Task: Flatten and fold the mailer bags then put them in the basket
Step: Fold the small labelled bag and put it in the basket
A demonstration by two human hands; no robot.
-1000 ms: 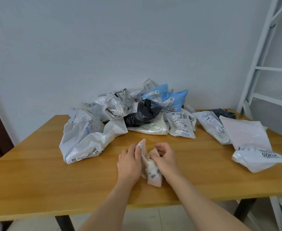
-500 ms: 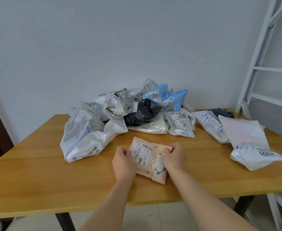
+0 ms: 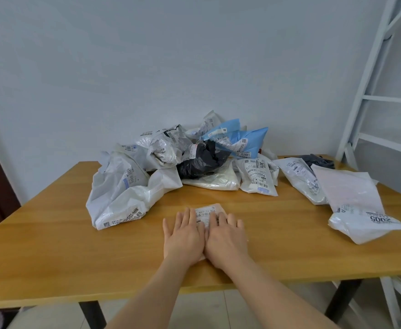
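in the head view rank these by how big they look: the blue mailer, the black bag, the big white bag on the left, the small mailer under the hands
1. Big white bag, clearly largest.
2. Blue mailer and black bag: look alike, and both are partly buried in the pile, so no ranking.
3. Small mailer: smallest showing, though both hands cover most of it.

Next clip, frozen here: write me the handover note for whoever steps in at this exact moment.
Left hand and right hand: both flat, fingers straight, side by side, pressing the small mailer bag onto the wooden table.
Unsorted pile of mailer bags lies behind it; further bags, including the one marked 2005, lie at the right.
Done: this bag is spread out and being flattened.
Left: fold it, then the rest. No basket is in view, so find it first.
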